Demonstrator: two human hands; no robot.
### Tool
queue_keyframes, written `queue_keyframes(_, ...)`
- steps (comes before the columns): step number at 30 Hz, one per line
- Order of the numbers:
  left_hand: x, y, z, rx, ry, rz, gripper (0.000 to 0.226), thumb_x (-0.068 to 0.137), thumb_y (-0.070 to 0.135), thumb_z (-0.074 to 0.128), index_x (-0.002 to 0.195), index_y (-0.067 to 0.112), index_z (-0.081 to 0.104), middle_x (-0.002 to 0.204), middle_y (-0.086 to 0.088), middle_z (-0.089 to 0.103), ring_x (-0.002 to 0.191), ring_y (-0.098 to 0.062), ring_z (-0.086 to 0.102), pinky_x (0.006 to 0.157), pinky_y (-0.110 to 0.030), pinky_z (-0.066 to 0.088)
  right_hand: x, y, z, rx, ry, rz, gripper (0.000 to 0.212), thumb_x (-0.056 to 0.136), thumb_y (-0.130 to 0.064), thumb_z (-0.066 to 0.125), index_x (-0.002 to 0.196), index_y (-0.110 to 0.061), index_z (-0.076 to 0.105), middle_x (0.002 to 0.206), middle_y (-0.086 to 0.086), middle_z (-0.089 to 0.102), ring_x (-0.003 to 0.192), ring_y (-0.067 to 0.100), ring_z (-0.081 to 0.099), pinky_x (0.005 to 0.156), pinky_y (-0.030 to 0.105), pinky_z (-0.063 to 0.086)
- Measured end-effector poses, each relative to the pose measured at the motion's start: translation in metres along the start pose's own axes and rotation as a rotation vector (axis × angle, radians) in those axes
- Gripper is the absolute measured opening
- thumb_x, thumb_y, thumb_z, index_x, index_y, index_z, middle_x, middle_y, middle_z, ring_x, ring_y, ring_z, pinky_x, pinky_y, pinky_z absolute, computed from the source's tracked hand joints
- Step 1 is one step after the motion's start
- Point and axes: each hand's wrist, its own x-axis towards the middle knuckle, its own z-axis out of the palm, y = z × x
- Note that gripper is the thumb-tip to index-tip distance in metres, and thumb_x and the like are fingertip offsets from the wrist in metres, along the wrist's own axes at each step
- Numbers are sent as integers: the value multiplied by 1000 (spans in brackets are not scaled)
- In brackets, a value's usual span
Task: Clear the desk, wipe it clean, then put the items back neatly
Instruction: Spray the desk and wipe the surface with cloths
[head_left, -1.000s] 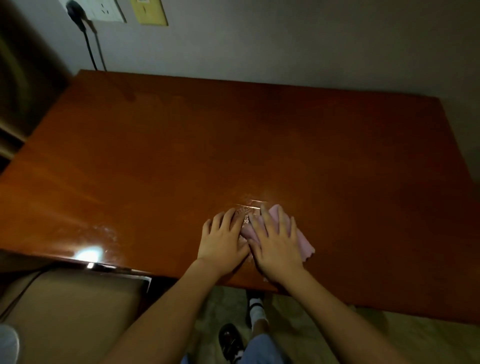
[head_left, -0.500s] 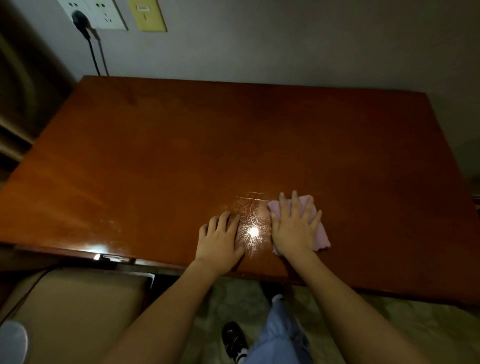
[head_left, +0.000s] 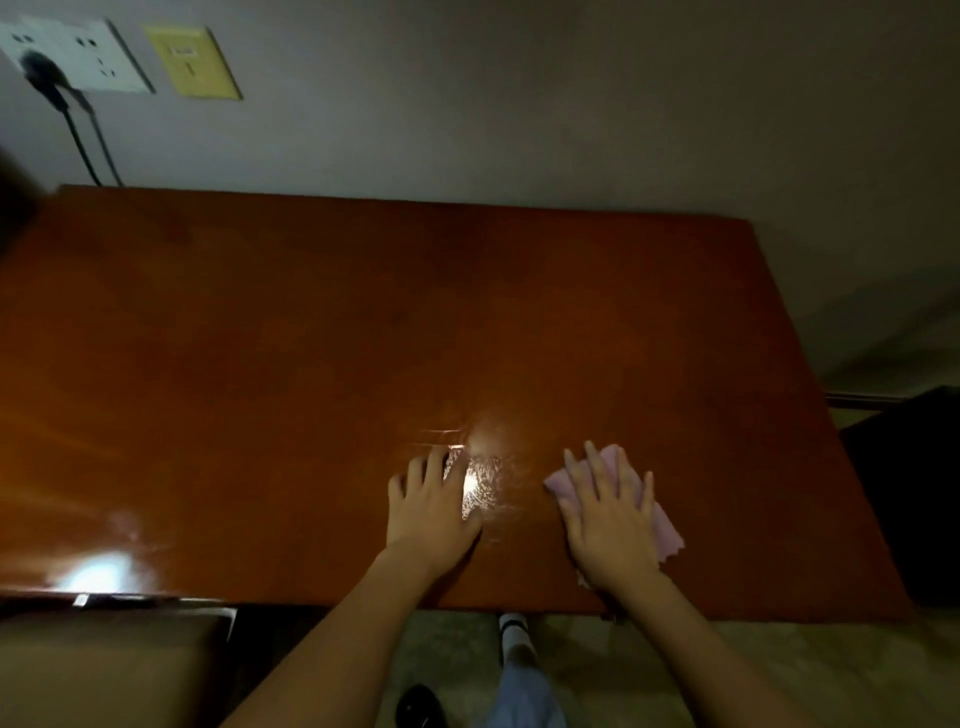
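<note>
With the right hand (head_left: 610, 525) spread flat, pressing the small pink cloth (head_left: 654, 512) onto the glossy reddish-brown wooden desk (head_left: 260, 353) near its front edge, and the left hand (head_left: 431, 506) resting open beside it, good wiping probably means even pressure in overlapping strokes toward the unwiped right end.

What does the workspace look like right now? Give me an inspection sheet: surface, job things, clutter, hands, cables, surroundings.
Surface: brown wooden desk, glossy, with a bright glare patch near the front middle.
Job things: pink cloth lying flat near the front right of the desk.
Clutter: nothing seen on the desk.
Hands: right hand flat on the cloth, fingers straight; left hand flat on the bare desk beside the glare, holding nothing.
Cables: black plug and cable running down from the white wall socket behind the desk's far left corner.
Surroundings: yellow wall plate beside the socket; grey wall; dark object at the right edge, too dim to identify.
</note>
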Motion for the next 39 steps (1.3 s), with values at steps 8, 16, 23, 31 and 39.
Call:
queue_keyframes(8,30,-7,-8,10,26,-44,69,94,53,35,150,25,9,156,-2,10,142,-22,9,113,-42,14,89,-58,-26,11,50,-58,72,86,-54,-9,152,-25,-1,159,6,-6,145,39,-6,108,57,-9)
queue_keyframes(16,73,8,-23,14,18,-41,69,95,54,30,151,23,5,156,-4,7,142,-25,9,113,-42,14,60,-18,-10,-41,5,-326,56,99,-47,9,145,-23,32,153,3,31,142,33,16,108,57,10)
queue_keyframes(23,114,12,-37,-13,39,-32,69,94,54,34,151,24,9,155,-3,10,142,-24,11,113,-41,14,133,21,-44,32,63,23,72,88,-55,-7,152,-26,8,160,4,1,144,30,-9,112,56,-4)
queue_keyframes(31,150,0,-52,-22,28,-109,70,93,53,36,151,25,7,155,-2,8,141,-23,10,113,-40,13,193,-40,-65,31,59,-128,72,87,-54,-8,152,-24,-2,159,5,-8,143,36,-13,108,56,-12)
queue_keyframes(39,195,18,-69,-53,-8,-162,73,93,55,35,151,25,3,156,-3,3,142,-25,5,115,-46,12,179,23,-63,-90,34,-327,53,98,-48,20,144,-25,35,150,2,36,142,29,14,111,53,5)
